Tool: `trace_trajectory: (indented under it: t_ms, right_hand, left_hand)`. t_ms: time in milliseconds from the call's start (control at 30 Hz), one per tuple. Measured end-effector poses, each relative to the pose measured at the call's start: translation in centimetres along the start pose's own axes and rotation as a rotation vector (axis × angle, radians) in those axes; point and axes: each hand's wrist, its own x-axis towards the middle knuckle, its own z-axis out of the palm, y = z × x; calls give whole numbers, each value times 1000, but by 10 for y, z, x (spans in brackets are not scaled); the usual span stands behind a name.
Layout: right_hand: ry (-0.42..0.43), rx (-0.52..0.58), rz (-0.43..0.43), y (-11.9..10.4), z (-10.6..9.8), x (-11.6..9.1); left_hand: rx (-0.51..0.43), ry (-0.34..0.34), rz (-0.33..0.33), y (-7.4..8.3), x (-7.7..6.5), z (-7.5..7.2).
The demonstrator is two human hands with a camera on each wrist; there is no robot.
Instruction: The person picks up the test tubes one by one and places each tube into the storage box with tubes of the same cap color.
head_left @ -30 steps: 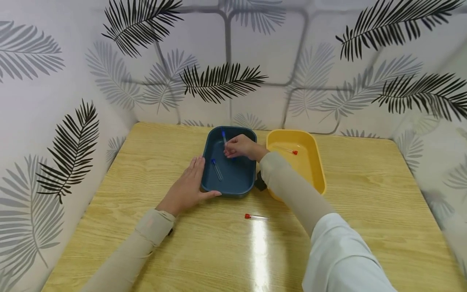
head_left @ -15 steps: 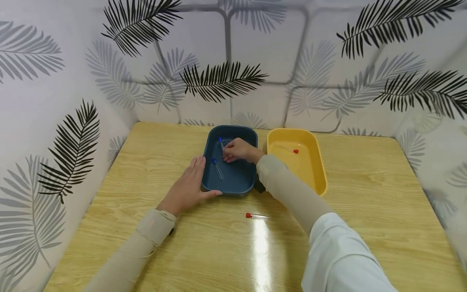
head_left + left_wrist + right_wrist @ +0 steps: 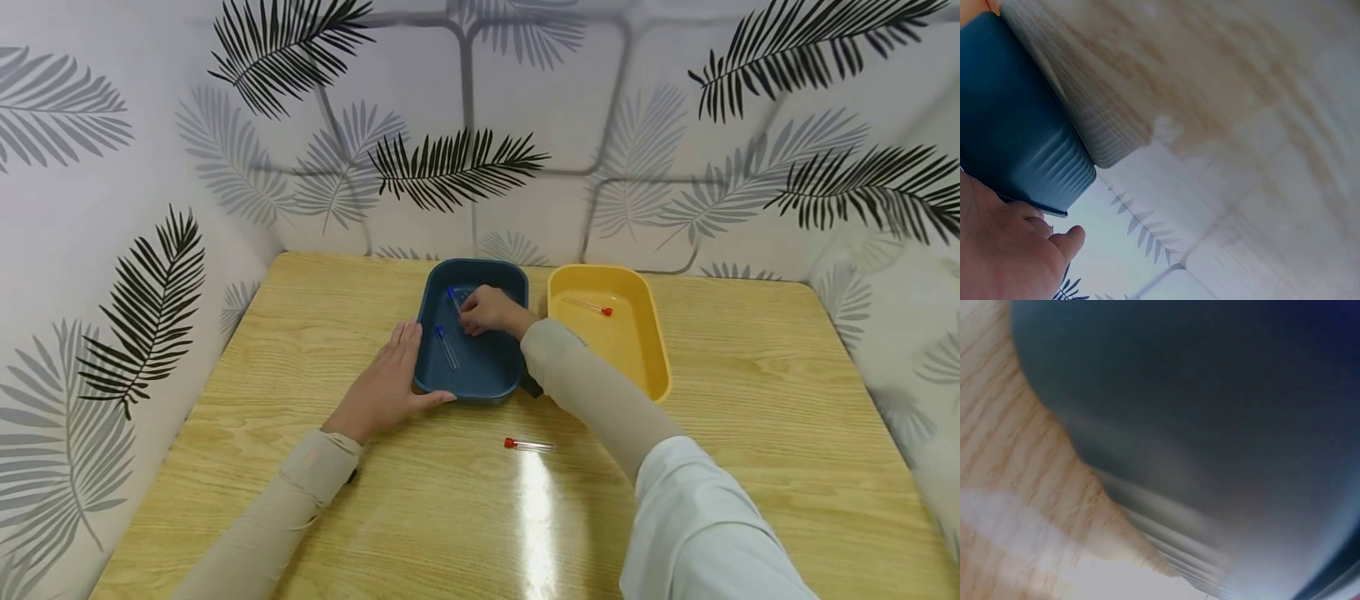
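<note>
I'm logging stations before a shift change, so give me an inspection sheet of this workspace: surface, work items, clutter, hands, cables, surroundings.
Surface: wood-grain table, with a bright reflection near the front.
Work items: blue tray with two blue-capped tubes visible; yellow tray with one red-capped tube visible; another red-capped tube lies on the table in front of the trays.
Clutter: nothing seen.
Hands: left hand rests against the blue tray's left side and near edge; right hand, inside that tray, grips the farther blue-capped tube, contact partly hidden.
Cables: nothing seen.
Surroundings: leaf-patterned wall covering behind and at both sides.
</note>
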Motion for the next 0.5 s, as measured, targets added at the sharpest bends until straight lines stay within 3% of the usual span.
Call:
trace_trajectory:
  t_ms: [500]
  right_hand:
    - [14, -66, 1, -2, 2, -1]
  left_hand:
    - [5, -2, 0, 2, -1, -3]
